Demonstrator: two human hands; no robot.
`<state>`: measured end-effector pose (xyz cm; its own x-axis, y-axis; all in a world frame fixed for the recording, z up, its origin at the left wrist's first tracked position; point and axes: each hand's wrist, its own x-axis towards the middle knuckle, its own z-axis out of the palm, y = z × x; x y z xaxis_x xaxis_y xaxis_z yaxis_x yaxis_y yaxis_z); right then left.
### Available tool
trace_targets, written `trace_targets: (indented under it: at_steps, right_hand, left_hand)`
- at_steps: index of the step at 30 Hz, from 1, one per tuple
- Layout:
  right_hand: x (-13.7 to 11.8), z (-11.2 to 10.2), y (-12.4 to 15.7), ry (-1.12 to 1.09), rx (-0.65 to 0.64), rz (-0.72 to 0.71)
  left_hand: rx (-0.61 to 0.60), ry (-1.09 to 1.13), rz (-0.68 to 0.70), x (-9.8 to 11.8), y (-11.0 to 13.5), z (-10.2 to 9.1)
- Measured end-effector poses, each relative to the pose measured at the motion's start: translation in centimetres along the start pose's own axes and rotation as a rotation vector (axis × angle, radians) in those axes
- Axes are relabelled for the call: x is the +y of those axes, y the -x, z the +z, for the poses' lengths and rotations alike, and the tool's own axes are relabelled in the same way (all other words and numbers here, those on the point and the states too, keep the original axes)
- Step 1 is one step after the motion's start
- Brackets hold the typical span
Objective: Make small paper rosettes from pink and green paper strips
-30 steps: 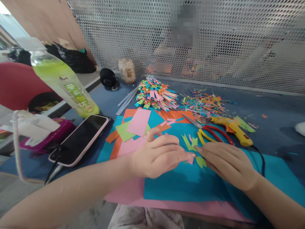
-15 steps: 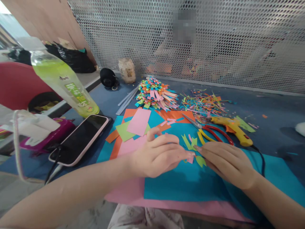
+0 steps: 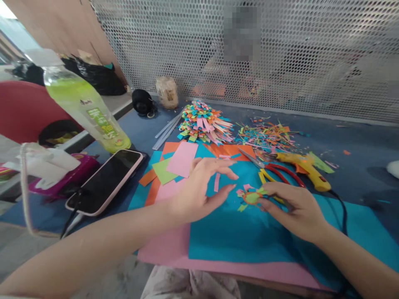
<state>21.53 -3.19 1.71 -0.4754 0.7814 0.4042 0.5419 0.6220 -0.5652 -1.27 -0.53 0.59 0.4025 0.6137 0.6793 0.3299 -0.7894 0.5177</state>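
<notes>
Between the thumb and fingers of my right hand [image 3: 294,211] is a small paper flower [image 3: 251,197], with an orange and green middle and green and pink strips sticking out around it. It is held just over a blue paper sheet [image 3: 230,241]. To its left, my left hand [image 3: 204,187] is open, thumb and fingers apart, holding nothing. A narrow pink paper strip [image 3: 217,182] lies on the blue sheet near my left fingertips. Scissors [image 3: 276,169] with red and yellow handles lie just beyond my right hand, which partly covers them.
Behind the sheets stands a fringed paper cone [image 3: 204,124], beside a heap of paper scraps [image 3: 268,135]. A yellow glue gun [image 3: 307,168] lies at right, its cord trailing. A phone [image 3: 106,180] and a green drink bottle [image 3: 87,108] are at left. A perforated metal panel [image 3: 187,45] backs the table.
The right hand has lifted and turned, and the paper flower now shows in its fingers. The left hand has drawn back left, its fingers opening.
</notes>
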Motion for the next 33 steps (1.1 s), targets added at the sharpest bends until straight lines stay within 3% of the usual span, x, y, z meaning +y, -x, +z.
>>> trace_targets:
  at_steps: [5,11,19,26,33]
  right_hand:
    - [0.54,0.22,0.02,-0.286,-0.069,0.251]
    - [0.61,0.32,0.08,-0.375,-0.083,0.315]
    - [0.41,0.25,-0.1,-0.22,-0.08,0.223]
    - [0.09,0.04,-0.31,0.009,-0.012,-0.02]
    - [0.12,0.05,-0.38,0.031,-0.002,-0.06]
  left_hand:
    - [-0.017,0.113,-0.037,-0.49,0.13,0.27]
    - [-0.065,0.227,-0.016,-0.5,0.17,0.65]
    - [-0.121,0.262,-0.127,-0.53,0.14,0.68]
    - [-0.144,0.281,-0.081,-0.42,0.18,0.66]
    - [-0.161,0.289,-0.088,-0.39,0.26,0.56]
